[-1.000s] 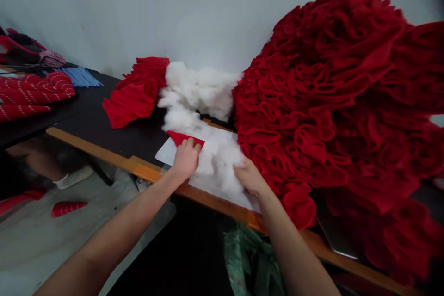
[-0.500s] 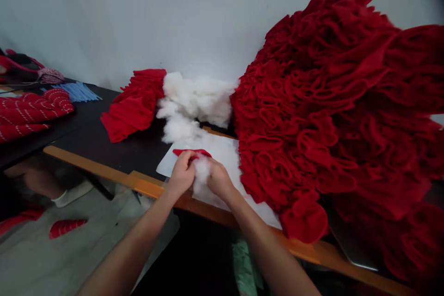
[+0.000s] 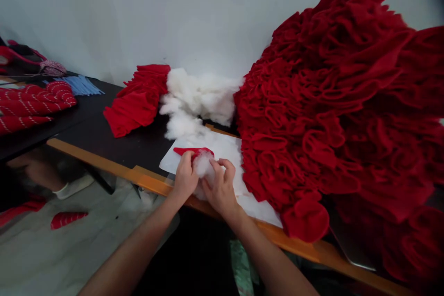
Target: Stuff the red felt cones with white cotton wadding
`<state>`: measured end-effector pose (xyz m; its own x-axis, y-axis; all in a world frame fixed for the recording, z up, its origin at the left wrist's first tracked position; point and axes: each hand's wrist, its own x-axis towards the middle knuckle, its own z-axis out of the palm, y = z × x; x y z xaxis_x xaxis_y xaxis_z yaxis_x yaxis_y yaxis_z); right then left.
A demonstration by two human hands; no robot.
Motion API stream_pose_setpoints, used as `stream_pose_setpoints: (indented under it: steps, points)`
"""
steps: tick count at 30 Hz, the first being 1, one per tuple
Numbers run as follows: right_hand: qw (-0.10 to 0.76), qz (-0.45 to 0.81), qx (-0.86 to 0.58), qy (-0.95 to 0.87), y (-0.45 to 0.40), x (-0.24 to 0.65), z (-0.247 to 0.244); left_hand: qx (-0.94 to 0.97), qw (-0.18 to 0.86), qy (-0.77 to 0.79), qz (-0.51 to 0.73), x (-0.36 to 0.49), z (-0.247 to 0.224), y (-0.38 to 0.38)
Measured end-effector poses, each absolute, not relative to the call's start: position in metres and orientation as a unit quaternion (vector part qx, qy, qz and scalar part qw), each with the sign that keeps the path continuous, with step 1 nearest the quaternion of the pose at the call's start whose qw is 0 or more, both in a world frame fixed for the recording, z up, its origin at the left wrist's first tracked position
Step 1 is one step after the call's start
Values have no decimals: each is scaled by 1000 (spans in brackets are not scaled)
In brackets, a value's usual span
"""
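Note:
My left hand (image 3: pixel 186 176) is closed on a small pointed red felt piece (image 3: pixel 185 151), whose tip points left over a white sheet (image 3: pixel 227 145). A tuft of white stuffing (image 3: pixel 203 164) bulges at the piece's wider end, between my two hands. On the right side of the tuft, my right hand (image 3: pixel 221 185) has its thumb and fingers curled against the fluff. How much of the stuffing sits inside the felt is hidden.
A heap of white stuffing (image 3: pixel 201 95) lies behind the sheet. Left of it is a stack of red felt pieces (image 3: pixel 138 101); a huge red felt pile (image 3: pixel 329 115) towers on the right. Striped red pieces (image 3: pixel 34 104) lie far left. A wooden strip (image 3: pixel 114 166) edges the table.
My right hand has loosened from a fist, its fingers now lifted and bent over the tuft. More of the stuffing shows. My left hand keeps its grip on the felt.

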<state>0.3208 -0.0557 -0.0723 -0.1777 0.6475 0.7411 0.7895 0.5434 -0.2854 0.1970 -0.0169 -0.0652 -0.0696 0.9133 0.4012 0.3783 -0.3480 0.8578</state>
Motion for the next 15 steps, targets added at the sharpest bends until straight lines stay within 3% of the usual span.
stream_pose_setpoints:
  steps: [3,7,15]
  points:
    - [375,-71,-493,-782,-56,315,-77,638,260,498,526,199,-67,-17]
    - [339,121,-538,-762,-31,318,-76,718,199,433,508,200,-65,-17]
    - [474,232,-509,-680,3,336,-78,849,88,305,423,196,-50,-13]
